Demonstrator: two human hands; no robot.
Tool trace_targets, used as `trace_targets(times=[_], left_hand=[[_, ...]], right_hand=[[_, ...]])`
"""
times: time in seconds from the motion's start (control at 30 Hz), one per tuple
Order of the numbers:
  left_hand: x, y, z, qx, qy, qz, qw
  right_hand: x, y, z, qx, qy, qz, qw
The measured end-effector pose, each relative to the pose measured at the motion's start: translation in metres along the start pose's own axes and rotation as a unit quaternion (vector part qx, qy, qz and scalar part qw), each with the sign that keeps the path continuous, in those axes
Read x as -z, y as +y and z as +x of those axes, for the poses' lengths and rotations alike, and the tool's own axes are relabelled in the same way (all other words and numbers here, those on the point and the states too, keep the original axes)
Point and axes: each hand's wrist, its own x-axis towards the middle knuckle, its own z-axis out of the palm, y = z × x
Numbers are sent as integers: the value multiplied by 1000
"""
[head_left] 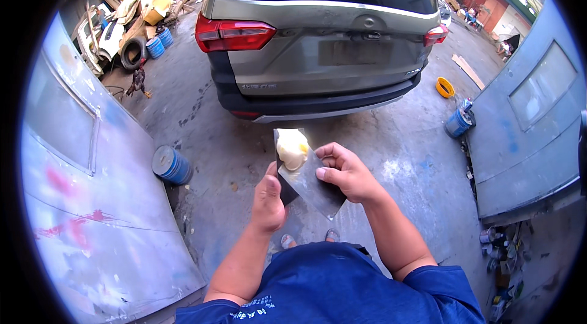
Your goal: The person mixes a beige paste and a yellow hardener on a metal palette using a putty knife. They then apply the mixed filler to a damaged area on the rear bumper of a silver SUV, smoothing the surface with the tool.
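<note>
Standing behind the rear bumper of a grey-green car (pixel 318 48), a flat metal spreader (pixel 309 180) is held up between two bare hands — its blade is tilted, with a lump of pale yellow filler (pixel 292 149) resting on the upper end, the end nearer the car. The right hand (pixel 345 171) is curled around the blade's right edge, thumb and fingers pinching the metal just below the filler. The left hand (pixel 269 198) is closed on a second, darker blade (pixel 286 186), which is pressed against the spreader's lower left edge; how tightly it is gripped cannot be told. Left of the car, a blue-banded tin (pixel 171 165) is seen on the concrete floor (pixel 397 146), beside a sanded grey panel (pixel 92 201). Right of the car, a blue bucket (pixel 458 122) and a yellow bowl (pixel 444 86) are set down — well apart from the hands.
</note>
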Motion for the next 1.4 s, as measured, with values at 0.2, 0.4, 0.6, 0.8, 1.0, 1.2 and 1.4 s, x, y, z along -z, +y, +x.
trace_targets(times=[0.2, 0.4, 0.6, 0.8, 1.0, 1.2, 1.4], left_hand=[[18, 17, 0, -38, -50, 331, 941], [49, 20, -10, 208, -75, -249, 943], [52, 11, -11, 226, -156, -397, 876], [36, 11, 14, 108, -17, -246, 963], [43, 11, 22, 57, 109, -75, 990], [64, 1, 37, -26, 98, -8, 995], [79, 9, 31, 224, -130, -343, 903]], right_hand=[[2, -28, 12, 70, 2, 96, 993], [-4, -61, 6, 326, -140, -183, 917], [-16, -46, 19, 266, -153, -316, 898], [-12, -40, 31, 260, 105, -528, 802], [-40, -3, 24, 214, 40, -565, 796], [-60, -9, 40, 208, 49, -522, 825], [-20, -55, 26, 348, -4, -512, 785]])
